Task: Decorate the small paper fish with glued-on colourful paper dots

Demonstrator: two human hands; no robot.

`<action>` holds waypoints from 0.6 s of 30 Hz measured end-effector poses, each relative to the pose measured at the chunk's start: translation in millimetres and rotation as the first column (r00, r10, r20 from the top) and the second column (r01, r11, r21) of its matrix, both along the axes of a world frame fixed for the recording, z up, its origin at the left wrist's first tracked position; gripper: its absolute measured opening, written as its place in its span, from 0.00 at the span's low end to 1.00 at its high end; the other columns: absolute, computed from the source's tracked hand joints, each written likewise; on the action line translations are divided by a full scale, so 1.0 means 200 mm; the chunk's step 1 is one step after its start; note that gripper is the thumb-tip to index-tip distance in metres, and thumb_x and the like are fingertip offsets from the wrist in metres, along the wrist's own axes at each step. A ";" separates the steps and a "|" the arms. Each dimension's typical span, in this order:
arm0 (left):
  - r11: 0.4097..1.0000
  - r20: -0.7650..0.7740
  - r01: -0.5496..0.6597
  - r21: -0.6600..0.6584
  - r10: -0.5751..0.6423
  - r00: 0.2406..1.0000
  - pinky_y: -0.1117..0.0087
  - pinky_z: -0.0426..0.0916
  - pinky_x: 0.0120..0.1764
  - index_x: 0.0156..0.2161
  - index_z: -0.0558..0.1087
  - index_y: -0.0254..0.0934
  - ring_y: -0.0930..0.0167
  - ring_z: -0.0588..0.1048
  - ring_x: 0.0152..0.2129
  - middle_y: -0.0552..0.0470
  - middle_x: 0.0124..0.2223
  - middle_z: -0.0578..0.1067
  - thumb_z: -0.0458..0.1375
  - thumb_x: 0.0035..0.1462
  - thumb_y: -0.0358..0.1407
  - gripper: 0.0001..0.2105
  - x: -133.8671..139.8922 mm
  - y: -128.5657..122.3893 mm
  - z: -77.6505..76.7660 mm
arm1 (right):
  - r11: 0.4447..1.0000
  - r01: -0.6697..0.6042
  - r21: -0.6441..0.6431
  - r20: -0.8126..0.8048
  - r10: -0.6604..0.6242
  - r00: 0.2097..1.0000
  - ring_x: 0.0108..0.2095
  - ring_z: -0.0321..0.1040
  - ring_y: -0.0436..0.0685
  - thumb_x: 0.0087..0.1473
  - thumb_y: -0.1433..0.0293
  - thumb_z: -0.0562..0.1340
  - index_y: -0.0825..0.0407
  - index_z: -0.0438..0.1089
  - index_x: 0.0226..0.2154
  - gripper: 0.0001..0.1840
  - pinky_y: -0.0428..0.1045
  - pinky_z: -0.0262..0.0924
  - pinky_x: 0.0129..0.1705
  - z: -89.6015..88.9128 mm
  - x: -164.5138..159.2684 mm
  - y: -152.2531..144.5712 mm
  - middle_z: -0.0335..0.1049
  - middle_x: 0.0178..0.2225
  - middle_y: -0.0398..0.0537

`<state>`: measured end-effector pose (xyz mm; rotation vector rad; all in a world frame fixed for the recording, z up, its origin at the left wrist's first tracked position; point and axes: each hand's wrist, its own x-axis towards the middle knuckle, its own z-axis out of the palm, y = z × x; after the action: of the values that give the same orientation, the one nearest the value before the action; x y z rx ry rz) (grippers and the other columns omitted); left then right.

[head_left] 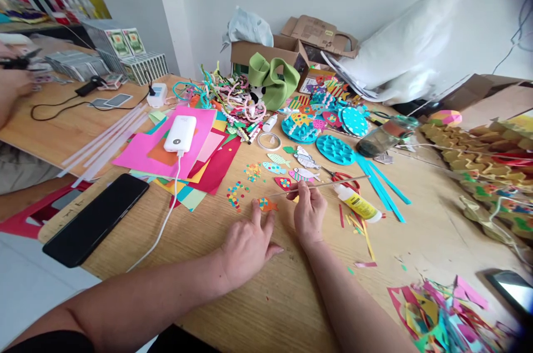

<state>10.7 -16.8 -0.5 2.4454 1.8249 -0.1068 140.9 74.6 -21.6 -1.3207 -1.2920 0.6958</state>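
An orange paper fish (270, 205) with small coloured dots lies flat on the table. My left hand (249, 239) has its index and middle fingers stretched onto the fish's edge, thumb apart. Pinched in my right hand (308, 210) is a thin stick (333, 182), its tip pointing left just above the fish. Small round paper dots (237, 196) are scattered left of the fish, with more dots (252, 171) farther back. Beyond my hands lie several decorated paper fish (277, 168). A glue bottle (358, 204) and red-handled scissors (345, 177) rest to the right of my right hand.
Coloured paper sheets (166, 145) carry a white power bank (180, 134), its cable trailing forward. A black phone (95, 220) lies at left. Blue strips (385, 189), a glass jar (387, 136) and paper scraps (449, 311) are at right. Another person's hand (16, 84) is far left.
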 end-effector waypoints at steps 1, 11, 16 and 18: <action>1.000 -0.002 -0.001 -0.007 0.001 1.000 0.63 0.71 0.32 0.64 0.58 0.39 0.62 0.78 0.31 0.24 0.63 0.58 0.51 0.59 0.55 0.34 0.00 0.00 0.00 | 1.000 0.002 0.006 0.005 -0.002 1.000 0.23 0.66 0.53 0.59 0.53 0.54 0.52 0.68 0.23 0.23 0.48 0.60 0.30 0.00 0.00 0.00 0.68 0.20 0.44; 1.000 0.001 0.004 -0.003 -0.004 1.000 0.63 0.71 0.32 0.64 0.58 0.39 0.62 0.78 0.30 0.23 0.63 0.58 0.51 0.59 0.55 0.33 0.00 0.01 0.01 | 0.996 -0.035 0.080 0.080 0.028 0.996 0.25 0.67 0.52 0.62 0.56 0.52 0.52 0.68 0.27 0.21 0.48 0.59 0.31 -0.01 0.00 0.00 0.68 0.22 0.43; 1.000 0.000 -0.005 -0.014 0.005 1.000 0.64 0.71 0.33 0.64 0.58 0.39 0.62 0.78 0.31 0.24 0.63 0.58 0.51 0.59 0.55 0.33 0.00 0.00 0.01 | 0.996 -0.032 0.086 0.121 0.021 0.992 0.25 0.67 0.52 0.62 0.56 0.53 0.52 0.69 0.29 0.20 0.48 0.59 0.30 0.00 -0.01 0.00 0.68 0.22 0.43; 1.000 0.003 -0.011 -0.027 0.011 1.000 0.63 0.71 0.33 0.65 0.57 0.40 0.62 0.78 0.31 0.25 0.63 0.57 0.51 0.59 0.55 0.34 0.00 0.01 0.01 | 0.994 -0.038 0.101 0.137 0.024 0.990 0.25 0.66 0.52 0.62 0.56 0.53 0.52 0.69 0.29 0.20 0.48 0.60 0.30 0.00 -0.02 0.00 0.68 0.22 0.43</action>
<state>11.2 -15.7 1.7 2.4165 1.8231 -0.1255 137.7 73.6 -20.7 -1.2838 -1.4413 0.5599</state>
